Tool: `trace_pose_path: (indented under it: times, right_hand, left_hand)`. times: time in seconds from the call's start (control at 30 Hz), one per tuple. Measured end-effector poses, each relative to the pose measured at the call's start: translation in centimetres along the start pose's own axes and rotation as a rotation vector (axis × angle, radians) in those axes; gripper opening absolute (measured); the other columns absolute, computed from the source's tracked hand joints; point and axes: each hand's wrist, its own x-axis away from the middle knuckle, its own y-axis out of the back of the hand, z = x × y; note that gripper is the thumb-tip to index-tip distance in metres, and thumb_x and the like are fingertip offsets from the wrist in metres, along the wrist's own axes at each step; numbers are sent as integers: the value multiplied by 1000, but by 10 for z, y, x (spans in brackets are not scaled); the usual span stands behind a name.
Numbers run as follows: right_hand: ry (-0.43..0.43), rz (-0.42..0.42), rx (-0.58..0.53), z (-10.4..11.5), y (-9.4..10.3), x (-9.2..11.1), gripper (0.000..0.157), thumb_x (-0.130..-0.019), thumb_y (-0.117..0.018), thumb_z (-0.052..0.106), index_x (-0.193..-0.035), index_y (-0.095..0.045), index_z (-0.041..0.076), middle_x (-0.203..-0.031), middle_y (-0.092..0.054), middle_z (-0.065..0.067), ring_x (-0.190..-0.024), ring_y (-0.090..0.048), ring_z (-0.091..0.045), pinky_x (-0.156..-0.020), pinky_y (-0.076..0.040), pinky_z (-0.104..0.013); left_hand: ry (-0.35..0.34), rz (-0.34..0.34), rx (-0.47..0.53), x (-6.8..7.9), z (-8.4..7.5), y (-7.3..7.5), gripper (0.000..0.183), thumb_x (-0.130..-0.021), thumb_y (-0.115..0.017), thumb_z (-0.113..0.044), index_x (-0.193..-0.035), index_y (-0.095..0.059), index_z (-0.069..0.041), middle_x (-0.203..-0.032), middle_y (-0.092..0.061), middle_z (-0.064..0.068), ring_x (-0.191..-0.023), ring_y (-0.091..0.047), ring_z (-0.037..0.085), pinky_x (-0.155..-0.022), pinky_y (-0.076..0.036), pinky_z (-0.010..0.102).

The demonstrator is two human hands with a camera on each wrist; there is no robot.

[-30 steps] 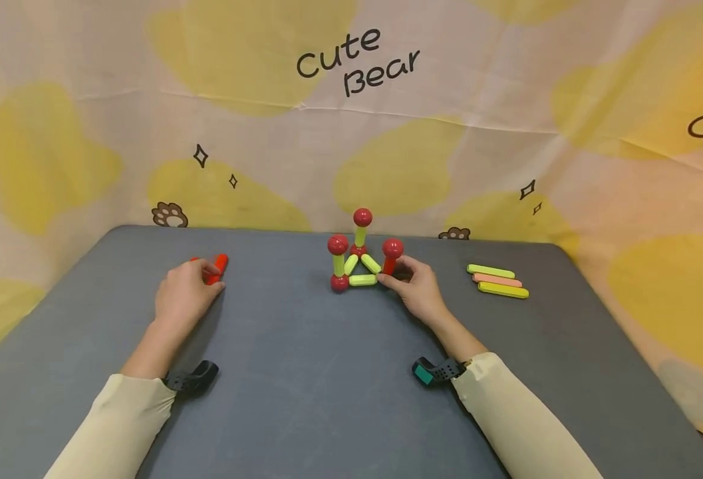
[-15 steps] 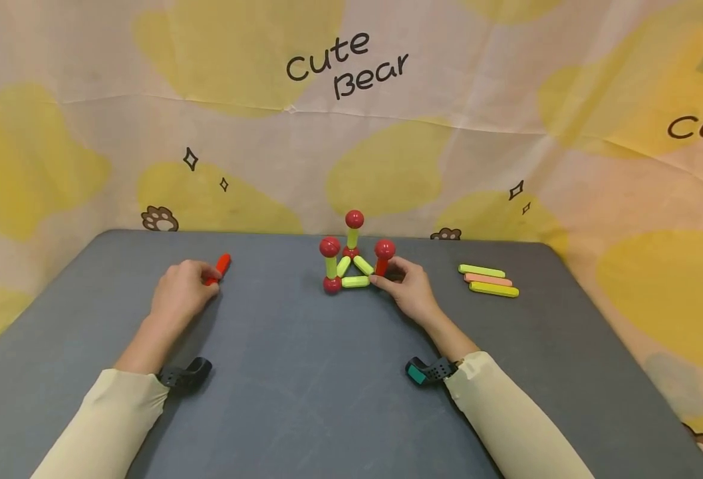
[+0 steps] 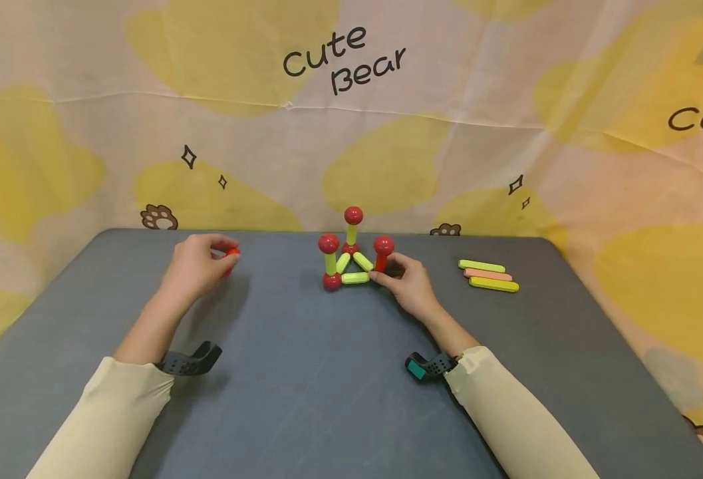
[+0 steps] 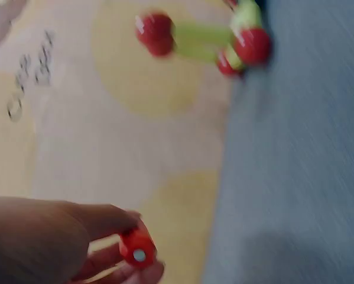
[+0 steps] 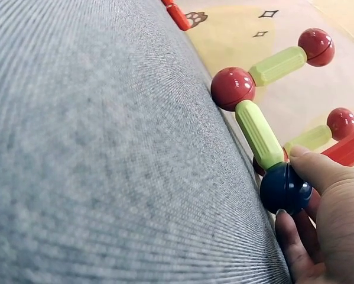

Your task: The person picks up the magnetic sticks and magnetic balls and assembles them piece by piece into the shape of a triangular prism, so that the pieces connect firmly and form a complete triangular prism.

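My left hand (image 3: 195, 265) pinches a red magnetic rod (image 4: 139, 251) between thumb and fingers, its silver end facing the left wrist camera. The hand is raised over the table's left side, with its shadow below. My right hand (image 3: 410, 285) grips a dark blue ball (image 5: 283, 188) at the right corner of a magnetic rod-and-ball frame. This frame has a triangular base of light green rods (image 3: 356, 278) and red balls (image 3: 331, 281). Two light green uprights and one red upright rod (image 3: 381, 263) stand on it, each topped by a red ball.
Three loose rods, light green (image 3: 481, 266), pink (image 3: 487, 275) and yellow (image 3: 493, 285), lie side by side right of the frame. A printed cloth (image 3: 255, 133) hangs behind the grey table (image 3: 303, 386). A red rod (image 5: 179, 16) shows at the right wrist view's top.
My left hand has picked up the red rod and moved up and slightly right. My right hand keeps its grip at the frame's corner. The head view has shifted slightly.
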Motion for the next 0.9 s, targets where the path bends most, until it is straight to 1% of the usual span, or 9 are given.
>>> trace_pose_path:
  times: [0.03, 0.13, 0.23, 0.33, 0.43, 0.5, 0.57, 0.73, 0.9]
  right_hand:
    - [0, -1, 2, 0, 1, 0, 35, -90, -78, 20, -120, -70, 4, -113, -73, -15, -105, -66, -27, -91, -55, -39]
    - [-2, -4, 11, -2, 3, 1, 36, -90, -78, 21, -120, -70, 5, -112, -73, -14, -105, -66, -25, -89, -55, -35]
    - [2, -6, 17, -3, 4, 1, 36, -90, -78, 21, -121, -70, 5, -112, -73, -14, -104, -66, -25, -88, -55, -33]
    - [10, -6, 14, -4, 4, 2, 36, -90, -78, 21, -120, -70, 5, -111, -73, -14, -103, -66, -25, -88, -55, -34]
    - [18, -7, 17, -4, 4, 1, 36, -90, -78, 21, -120, -70, 5, -111, -73, -14, -101, -66, -25, -87, -55, -33]
    - [20, -7, 17, -3, 3, 1, 36, -89, -79, 21, -120, -70, 5, -110, -73, -13, -100, -67, -24, -86, -55, -33]
    - [24, -4, 18, -3, 2, 1, 37, -89, -79, 21, -121, -70, 5, -110, -73, -14, -100, -67, -25, -86, -55, -33]
    - [25, 0, 17, -1, 1, 0, 37, -89, -79, 21, -121, -70, 4, -111, -73, -14, -99, -67, -25, -86, -55, -34]
    - [12, -7, 14, -1, 0, -1, 33, -89, -79, 21, -117, -71, 5, -110, -73, -14, -101, -67, -25, -87, -56, -35]
  left_hand:
    - [-15, 0, 34, -2, -11, 0, 33, -99, -64, -25, -127, -68, -9, -115, -74, 18, -92, -72, 27, -63, -52, 28]
    - [-75, 19, 151, -11, -43, -2, 36, -101, -63, -28, -132, -65, -12, -120, -73, 15, -96, -73, 25, -70, -54, 30]
    - [-132, 25, 276, -20, -70, -8, 36, -100, -64, -28, -132, -66, -11, -124, -71, 13, -95, -72, 23, -77, -58, 32]
    - [-167, 9, 373, -30, -90, -17, 35, -99, -67, -25, -131, -67, -10, -125, -70, 13, -94, -72, 22, -76, -61, 29]
    - [-189, 3, 434, -40, -105, -27, 35, -98, -67, -22, -131, -67, -8, -125, -70, 13, -98, -72, 25, -73, -60, 25]
    - [-192, 8, 453, -46, -112, -35, 35, -98, -68, -20, -130, -67, -8, -124, -70, 14, -99, -72, 27, -72, -60, 25]
    - [-191, 23, 453, -50, -118, -40, 34, -98, -67, -18, -130, -66, -6, -124, -70, 15, -101, -72, 29, -75, -61, 29]
    - [-181, 39, 400, -57, -127, -50, 34, -98, -67, -17, -130, -66, -6, -125, -69, 14, -104, -71, 30, -83, -62, 39]
    - [-187, 41, 345, -61, -133, -57, 33, -98, -67, -19, -129, -67, -7, -127, -69, 13, -108, -70, 30, -88, -60, 41]
